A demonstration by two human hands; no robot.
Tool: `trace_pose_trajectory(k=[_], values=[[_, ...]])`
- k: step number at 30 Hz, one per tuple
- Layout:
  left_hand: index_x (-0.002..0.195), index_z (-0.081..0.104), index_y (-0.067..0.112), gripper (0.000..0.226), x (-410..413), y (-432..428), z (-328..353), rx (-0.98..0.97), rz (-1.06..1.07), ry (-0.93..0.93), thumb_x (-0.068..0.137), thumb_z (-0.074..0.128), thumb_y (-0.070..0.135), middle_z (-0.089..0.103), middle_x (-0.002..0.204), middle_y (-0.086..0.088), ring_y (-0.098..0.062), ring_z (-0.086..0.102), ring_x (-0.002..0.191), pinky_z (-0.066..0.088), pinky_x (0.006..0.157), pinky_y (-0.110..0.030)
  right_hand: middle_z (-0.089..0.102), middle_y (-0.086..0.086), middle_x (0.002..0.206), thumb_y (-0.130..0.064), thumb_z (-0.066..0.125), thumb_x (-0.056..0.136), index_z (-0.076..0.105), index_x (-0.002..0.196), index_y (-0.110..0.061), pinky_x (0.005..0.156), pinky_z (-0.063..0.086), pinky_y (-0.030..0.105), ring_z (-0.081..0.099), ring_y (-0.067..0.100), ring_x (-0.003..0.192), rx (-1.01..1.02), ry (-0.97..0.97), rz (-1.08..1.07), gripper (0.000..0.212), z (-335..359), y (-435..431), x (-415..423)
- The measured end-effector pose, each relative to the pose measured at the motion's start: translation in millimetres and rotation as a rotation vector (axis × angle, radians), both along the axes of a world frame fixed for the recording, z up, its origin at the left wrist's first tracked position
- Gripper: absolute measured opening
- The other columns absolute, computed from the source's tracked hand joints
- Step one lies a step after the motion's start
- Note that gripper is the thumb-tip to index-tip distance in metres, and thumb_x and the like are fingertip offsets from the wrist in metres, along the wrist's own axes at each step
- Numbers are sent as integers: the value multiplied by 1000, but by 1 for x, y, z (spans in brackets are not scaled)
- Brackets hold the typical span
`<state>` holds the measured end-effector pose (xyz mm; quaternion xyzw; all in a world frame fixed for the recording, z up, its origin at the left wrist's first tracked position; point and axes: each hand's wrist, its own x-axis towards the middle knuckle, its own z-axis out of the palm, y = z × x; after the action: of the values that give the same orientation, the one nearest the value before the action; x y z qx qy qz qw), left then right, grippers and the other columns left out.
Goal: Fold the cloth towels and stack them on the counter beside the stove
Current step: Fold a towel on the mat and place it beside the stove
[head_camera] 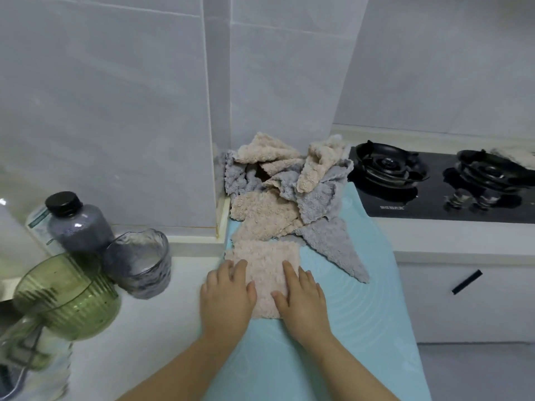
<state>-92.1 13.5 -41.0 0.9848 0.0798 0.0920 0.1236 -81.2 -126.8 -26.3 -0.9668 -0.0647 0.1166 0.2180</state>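
2 hands, the left hand [227, 296] and right hand [301, 298], press flat-fingered on the pink towel [265, 277], smoothing it on the blue mat [362, 308] over the counter [162, 328]; the unfolded towel pile [285, 183] waits beside the stove [434, 186].

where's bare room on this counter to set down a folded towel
Bare light blue mat lies right of the right hand. The white counter is bare between the left hand and the grey glass tumbler. Crowded: the heap of pink and grey towels in the back corner, and around the green ribbed glass.
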Motion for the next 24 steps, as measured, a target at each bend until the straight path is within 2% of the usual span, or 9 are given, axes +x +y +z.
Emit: trace_pose_trajectory(k=[1,3,5,8,12,14,16,19,24], values=[[107,66,13,51,0,-2,5,-33,23,63,61,80,31,65,95,-13,-32,61,79,51,62,-38,24,5,153,-40,36,98,4,150,-28,116,15,32,17,22,143,23,-23,-9,62,3,1,-5],[136,38,13,69,3,-4,19,-144,98,199,78,68,35,51,117,-16,-33,51,104,46,84,-39,47,3,129,-27,46,95,11,150,-25,101,34,28,39,22,125,111,-53,-56,65,7,3,-9],[144,14,16,74,12,-1,28,-401,174,301,87,59,31,38,128,-18,-34,43,116,40,93,-36,53,2,113,-14,53,89,16,150,-22,89,41,27,49,23,112,280,0,-178,72,14,4,-7],[140,22,14,76,19,4,38,-880,229,308,80,69,14,43,130,-18,-34,49,113,44,88,-35,51,6,127,-7,61,84,14,150,-22,88,49,28,56,22,109,591,189,-395,83,24,-3,-4],[146,17,27,87,14,-6,50,-1285,140,297,80,70,5,42,139,-8,-28,49,120,44,98,-38,55,8,125,-9,66,84,27,143,-14,50,48,13,61,10,81,980,472,-591,71,36,-31,-13],[144,16,43,85,14,-21,59,-1321,52,350,84,67,11,36,144,-3,-27,47,124,42,103,-42,69,7,104,-22,65,86,51,127,-7,50,49,18,67,16,77,1140,559,-690,45,41,-52,-14],[134,36,45,63,18,-41,66,-1328,-16,426,87,64,15,37,144,0,-25,48,124,42,103,-42,74,9,85,-26,62,88,64,109,-5,52,50,21,69,21,72,1255,605,-756,30,46,-73,-13],[105,59,36,29,29,-86,79,-1334,-80,509,89,60,12,54,127,-5,-26,61,103,51,88,-38,74,15,89,-21,61,88,66,109,-2,57,55,28,71,26,75,1392,609,-798,29,60,-112,-13],[99,61,29,27,53,-199,96,-1321,-205,498,87,60,6,61,114,-8,-27,63,95,51,84,-37,74,15,93,-19,55,92,64,110,-4,55,57,30,72,25,72,1538,520,-845,25,76,-219,-11]])
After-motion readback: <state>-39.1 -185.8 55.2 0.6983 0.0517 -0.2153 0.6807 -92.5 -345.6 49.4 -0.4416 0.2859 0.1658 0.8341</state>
